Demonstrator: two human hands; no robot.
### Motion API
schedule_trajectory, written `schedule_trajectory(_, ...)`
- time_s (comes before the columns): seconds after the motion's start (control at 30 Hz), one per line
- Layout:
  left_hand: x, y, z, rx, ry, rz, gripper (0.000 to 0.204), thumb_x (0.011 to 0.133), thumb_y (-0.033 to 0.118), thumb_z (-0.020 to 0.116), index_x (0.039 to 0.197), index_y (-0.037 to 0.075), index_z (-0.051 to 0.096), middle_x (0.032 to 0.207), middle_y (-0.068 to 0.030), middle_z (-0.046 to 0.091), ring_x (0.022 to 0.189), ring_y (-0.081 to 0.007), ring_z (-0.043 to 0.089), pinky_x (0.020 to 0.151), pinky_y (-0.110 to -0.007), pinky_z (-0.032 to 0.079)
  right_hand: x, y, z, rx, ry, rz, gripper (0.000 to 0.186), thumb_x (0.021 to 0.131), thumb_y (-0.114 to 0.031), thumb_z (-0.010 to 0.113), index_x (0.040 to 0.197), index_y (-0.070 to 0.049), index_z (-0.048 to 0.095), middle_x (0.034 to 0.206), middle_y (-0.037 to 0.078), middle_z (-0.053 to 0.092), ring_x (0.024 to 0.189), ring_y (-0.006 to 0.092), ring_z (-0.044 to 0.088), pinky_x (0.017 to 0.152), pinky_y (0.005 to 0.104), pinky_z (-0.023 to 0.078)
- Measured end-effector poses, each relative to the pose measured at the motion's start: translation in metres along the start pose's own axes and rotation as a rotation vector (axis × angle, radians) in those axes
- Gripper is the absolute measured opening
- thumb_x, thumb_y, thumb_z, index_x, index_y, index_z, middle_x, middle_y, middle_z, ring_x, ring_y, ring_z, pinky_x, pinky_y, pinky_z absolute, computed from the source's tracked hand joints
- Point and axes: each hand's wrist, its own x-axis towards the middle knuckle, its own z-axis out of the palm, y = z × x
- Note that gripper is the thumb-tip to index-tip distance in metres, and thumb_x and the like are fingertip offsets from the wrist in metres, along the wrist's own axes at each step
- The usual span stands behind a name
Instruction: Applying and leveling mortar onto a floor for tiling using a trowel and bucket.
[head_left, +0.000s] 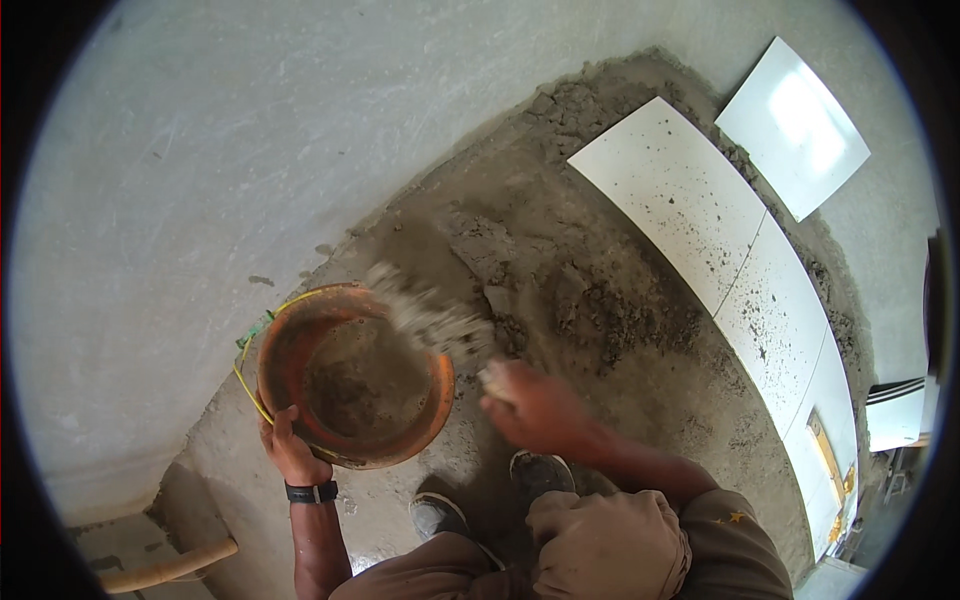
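Observation:
My left hand (292, 450) grips the near rim of an orange-brown bucket (441, 400), thumb over the edge. Grey, watery mix (365, 380) lies in the bucket, and a yellow cord (247, 385) runs along its left side. In my right hand (530, 405), closed around a short handle, is what appears to be a trowel. Its blade, smeared by motion, carries a heap of wet grey mortar (435, 318) over the bucket's right rim. The blade's outline is hidden under the mortar.
Rough mortar and rubble (570, 290) cover the floor ahead. White tiles (690, 200) curve along the right, speckled with mortar; another tile (795, 130) leans at the wall (230, 150). A wooden strip (825, 455) lies on the nearer tiles. A curved wooden handle (170, 568) shows lower left.

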Motion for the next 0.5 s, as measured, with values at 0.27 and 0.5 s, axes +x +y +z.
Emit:
schedule_trajectory(0.27, 0.005, -0.003, -0.009, 0.017, -0.043, 0.009, 0.057, 0.078, 0.005, 0.054, 0.135, 0.004, 0.048, 0.119, -0.0073, 0.058, 0.104, -0.0216, 0.057, 0.091, -0.034, 0.046, 0.033, -0.039, 0.028, -0.184, -0.479, 0.064, 0.041, 0.089, -0.023, 0.057, 0.122, -0.003, 0.046, 0.106, 0.018, 0.06, 0.083, 0.0384, 0.065, 0.074, 0.0499, 0.052)
schedule_trajectory(0.5, 0.018, -0.015, -0.044, -0.01, 0.039, -0.088, 0.058, 0.08, 0.007, 0.053, 0.137, 0.004, 0.045, 0.123, -0.0092, 0.057, 0.108, -0.0246, 0.057, 0.092, -0.038, 0.047, -0.048, 0.062, 0.018, 0.108, 0.181, 0.238, 0.045, 0.09, -0.038, 0.062, 0.119, -0.005, 0.053, 0.11, 0.019, 0.064, 0.089, 0.0388, 0.064, 0.076, 0.0453, 0.052)
